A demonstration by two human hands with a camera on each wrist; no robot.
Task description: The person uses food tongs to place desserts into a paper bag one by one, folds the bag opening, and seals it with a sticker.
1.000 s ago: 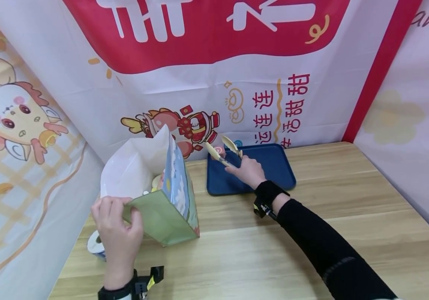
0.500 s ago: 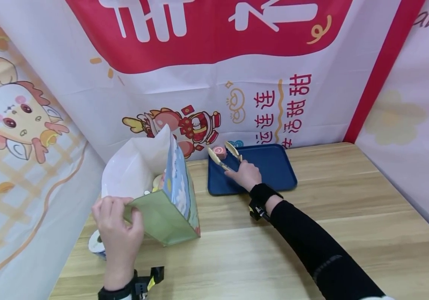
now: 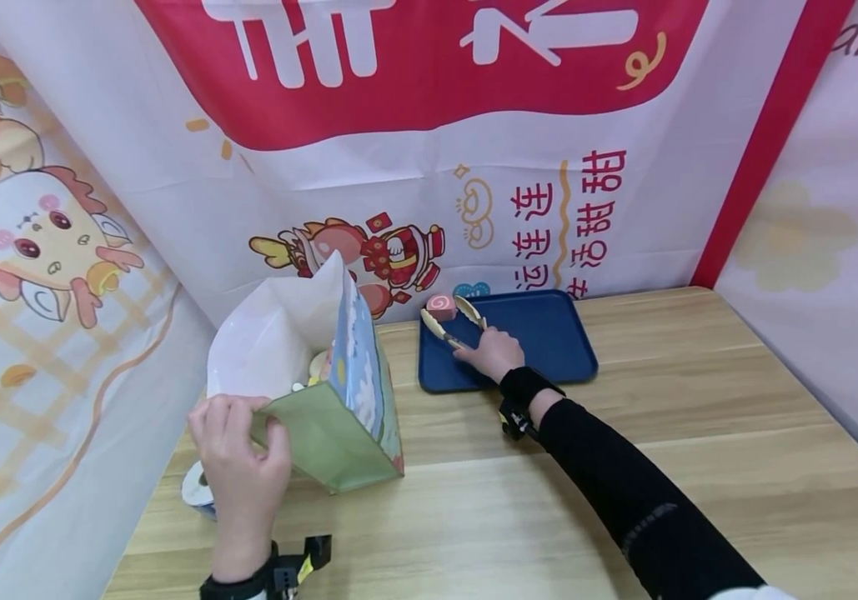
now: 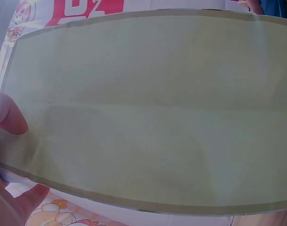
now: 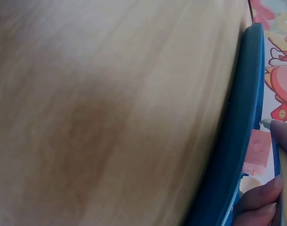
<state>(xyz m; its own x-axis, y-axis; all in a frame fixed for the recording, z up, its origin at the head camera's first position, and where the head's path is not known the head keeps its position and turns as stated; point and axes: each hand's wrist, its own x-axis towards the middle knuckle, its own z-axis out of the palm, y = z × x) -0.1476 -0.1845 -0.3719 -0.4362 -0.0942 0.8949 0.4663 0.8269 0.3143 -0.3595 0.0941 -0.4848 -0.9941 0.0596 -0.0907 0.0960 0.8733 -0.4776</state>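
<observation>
My left hand (image 3: pixel 243 458) grips the top edge of a green paper bag (image 3: pixel 323 437), fingers over the rim and thumb on the outer side. The bag is tilted, its white inside showing, with small yellow and pink items (image 3: pixel 318 371) partly hidden in it. Over the blue tray (image 3: pixel 544 333) my right hand (image 3: pixel 496 354) holds a pair of tongs (image 3: pixel 439 327), their arms spread. A pink swirl-topped cake piece (image 3: pixel 440 307) sits at the tray's far left corner, by the spread tips; contact cannot be made out. In the right wrist view, the pink piece (image 5: pixel 257 148) shows beyond the tray's rim.
A white roll (image 3: pixel 194 485) with a blue side stands behind the left wrist, partly hidden by it. Printed cloth (image 3: pixel 368 183) hangs at the back and both sides of the wooden table (image 3: pixel 511 517).
My right hand has drawn the tongs down and back, so their tips sit lower beside the pink cake piece, which is more fully in sight. The left hand keeps its grip on the bag.
</observation>
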